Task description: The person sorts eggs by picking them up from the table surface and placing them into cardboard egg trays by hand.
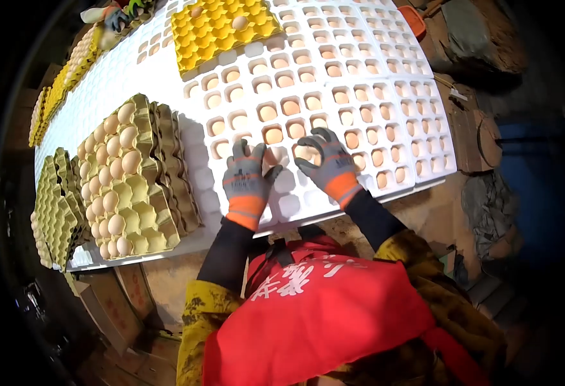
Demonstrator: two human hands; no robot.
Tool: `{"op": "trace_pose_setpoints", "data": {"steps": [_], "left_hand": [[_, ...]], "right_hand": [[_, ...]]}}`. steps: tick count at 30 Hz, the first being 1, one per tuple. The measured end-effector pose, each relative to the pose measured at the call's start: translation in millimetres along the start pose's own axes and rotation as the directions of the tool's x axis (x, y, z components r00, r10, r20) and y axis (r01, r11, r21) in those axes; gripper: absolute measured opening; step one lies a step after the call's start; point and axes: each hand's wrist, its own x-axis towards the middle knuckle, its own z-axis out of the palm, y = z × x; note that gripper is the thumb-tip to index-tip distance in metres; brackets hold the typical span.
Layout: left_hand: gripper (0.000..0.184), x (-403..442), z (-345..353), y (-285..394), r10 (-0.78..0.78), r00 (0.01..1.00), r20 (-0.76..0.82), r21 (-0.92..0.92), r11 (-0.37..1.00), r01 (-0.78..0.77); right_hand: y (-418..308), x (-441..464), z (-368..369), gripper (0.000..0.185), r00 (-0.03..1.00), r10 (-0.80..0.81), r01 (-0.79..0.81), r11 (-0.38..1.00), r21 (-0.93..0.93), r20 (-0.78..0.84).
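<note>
My left hand, in a grey glove with an orange cuff, curls its fingers and thumb about an egg at a foam tray's pocket. To its right my right hand, gloved alike, has its fingers and thumb bent around another egg, also low over the pockets. Pale brown eggs sit in most pockets of the white foam tray beyond and right of my hands. A few pockets closest to me hold no egg. Left of my left hand stands a stack of cardboard egg trays, its top tray partly filled with eggs.
A yellow egg tray with a couple of eggs lies across the foam at the back. More egg trays line the left edge. At the far left another person's gloved hand shows. An orange container is at the back right.
</note>
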Motion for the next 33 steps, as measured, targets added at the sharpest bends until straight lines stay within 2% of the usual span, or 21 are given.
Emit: {"op": "trace_pose_setpoints", "data": {"steps": [2, 3, 4, 5, 7, 8, 9, 10, 11, 12, 14, 15, 16, 18, 20, 22, 25, 27, 29, 30, 33], "left_hand": [[0.046, -7.1, 7.4, -9.7, 0.012, 0.999, -0.029, 0.031, 0.999, -0.011], [0.046, -10.4, 14.7, -20.9, 0.013, 1.0, -0.007, 0.082, 0.997, -0.012], [0.046, -14.5, 17.7, -30.1, 0.012, 1.0, 0.018, 0.133, 0.991, -0.015], [0.049, -13.0, 19.7, -38.6, -0.057, 0.99, 0.128, 0.101, 0.994, 0.044], [0.051, -12.7, 22.6, -43.0, -0.079, 0.996, -0.034, -0.134, 0.988, 0.073], [0.052, -13.1, 23.2, -44.1, -0.099, 0.989, -0.111, -0.25, 0.966, 0.069], [0.059, -12.0, 10.5, -38.5, -0.269, 0.963, -0.025, -0.418, 0.878, 0.234], [0.059, -16.2, 11.3, -47.1, -0.415, 0.906, 0.082, -0.666, 0.653, 0.36], [0.058, -27.0, 11.2, -49.6, -0.397, 0.918, 0.015, -0.756, 0.596, 0.271], [0.058, -39.4, 8.1, -51.0, -0.381, 0.923, -0.054, -0.828, 0.534, 0.171], [0.054, -62.1, 25.4, -54.0, -0.268, 0.943, -0.196, -0.724, 0.689, 0.045], [0.053, -69.0, 36.7, -53.7, -0.152, 0.957, -0.249, -0.655, 0.754, -0.051], [0.053, -74.8, 49.0, -55.3, -0.033, 0.956, -0.292, -0.577, 0.803, -0.149], [0.054, -61.6, 69.6, -63.0, 0.311, 0.922, -0.229, -0.119, 0.932, -0.344], [0.053, -61.1, 57.3, -51.2, 0.274, 0.933, -0.232, -0.132, 0.942, -0.309], [0.052, -65.9, -3.5, -37.1, 0.26, 0.922, -0.286, -0.394, 0.845, -0.36], [0.052, -84.6, -120.2, -60.4, 0.323, 0.912, -0.254, -0.336, 0.854, -0.396], [0.064, -99.7, -150.7, -123.5, 0.273, 0.811, -0.517, -0.252, 0.857, -0.449], [0.059, -105.9, -216.1, -157.2, 0.119, 0.894, -0.431, -0.091, 0.981, -0.174], [0.056, -110.0, -241.9, -176.0, 0.111, 0.957, -0.267, -0.054, 0.99, -0.13], [0.059, -123.2, -267.8, -217.6, 0.196, 0.969, 0.148, 0.023, 0.979, -0.202]], "right_hand": [[3.5, -9.7, -6.6, 0.034, 0.998, -0.04, 0.048, 0.968, 0.247, -0.039], [-1.9, -15.9, -12.0, 0.03, 0.962, 0.137, -0.256, 0.745, 0.615, 0.235], [-7.3, -22.1, -17.4, 0.027, 0.823, 0.299, -0.565, 0.34, 0.752, 0.483], [-6.3, -27.0, -12.7, 0.028, 0.825, 0.267, -0.565, 0.37, 0.737, 0.498], [-5.4, -32.2, -9.6, 0.039, 0.818, 0.246, -0.57, 0.468, 0.675, 0.52], [-2.4, -34.3, -14.5, 0.043, 0.84, 0.256, -0.542, 0.413, 0.731, 0.478], [2.0, -36.1, -23.0, 0.048, 0.858, 0.268, -0.511, 0.358, 0.782, 0.438], [7.2, -38.0, -30.2, 0.053, 0.873, 0.282, -0.474, 0.302, 0.827, 0.397], [18.3, -43.0, -27.4, 0.055, 0.93, 0.263, -0.337, 0.321, 0.885, 0.258], [31.7, -45.6, -28.7, 0.051, 0.962, 0.21, -0.256, 0.46, 0.85, 0.176], [33.5, -47.3, -30.4, 0.045, 0.971, 0.181, -0.24, 0.713, 0.659, 0.158], [28.5, -52.0, -16.7, 0.038, 0.991, 0.125, -0.117, 0.724, 0.68, 0.038], [28.8, -54.0, -15.6, 0.035, 0.997, -0.072, 0.08, 0.955, 0.285, -0.038], [40.4, -58.0, -3.7, 0.039, 0.968, -0.249, 0.249, 0.964, -0.097, 0.015], [28.1, -52.5, -2.5, 0.04, 0.98, -0.185, 0.19, 0.979, 0.074, -0.07], [-7.5, -33.2, -10.9, 0.036, 0.992, -0.07, 0.089, 0.978, 0.187, -0.104], [-89.6, 8.6, -11.5, 0.035, 0.992, -0.107, 0.124, 0.925, 0.36, -0.067], [-156.9, 36.5, -1.7, 0.037, 0.972, -0.237, 0.206, 0.847, 0.49, 0.001], [-209.4, 64.0, 21.3, 0.042, 0.871, -0.49, 0.462, 0.8, 0.382, -0.028], [-236.8, 73.1, 30.4, 0.043, 0.867, -0.498, 0.448, 0.801, 0.396, 0.025], [-280.5, 100.3, 65.8, 0.045, 0.79, -0.605, 0.609, 0.793, -0.019, 0.098]]}}
